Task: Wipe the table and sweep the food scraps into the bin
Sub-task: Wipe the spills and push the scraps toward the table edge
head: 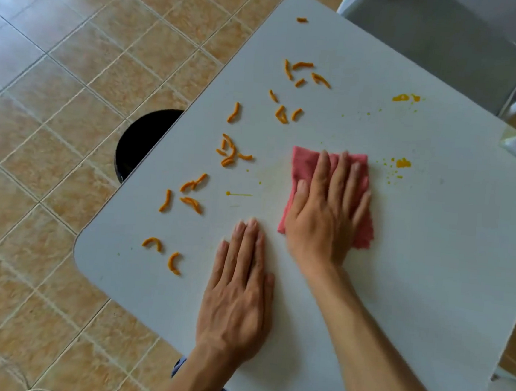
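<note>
The right hand [327, 210] lies flat and spread, palm down, pressing a soft pink cloth [307, 168] onto the smooth pale table [400, 270]; the fingers are extended across it rather than curled around it, so it is pinned, not gripped. The cloth looks folded into a rough rectangle with a fuzzy, slightly ragged lower edge, though motion blur there makes the folds hard to read. The left hand [238, 296] rests open and flat on bare tabletop just below and left of the right, holding nothing.

Curved orange food scraps [230, 154], short and crescent-shaped, lie scattered to the left of and beyond both hands, running along the table's left edge. Yellow-orange smears and fine specks [403, 162] sit just right of the cloth, with another smear [402, 98] farther beyond it. A round black bin [142, 144] stands on the tan tiled floor [56, 99] well left of the hands, partly hidden under the table's rounded edge. Beyond the table stands a grey chair [436, 33].
</note>
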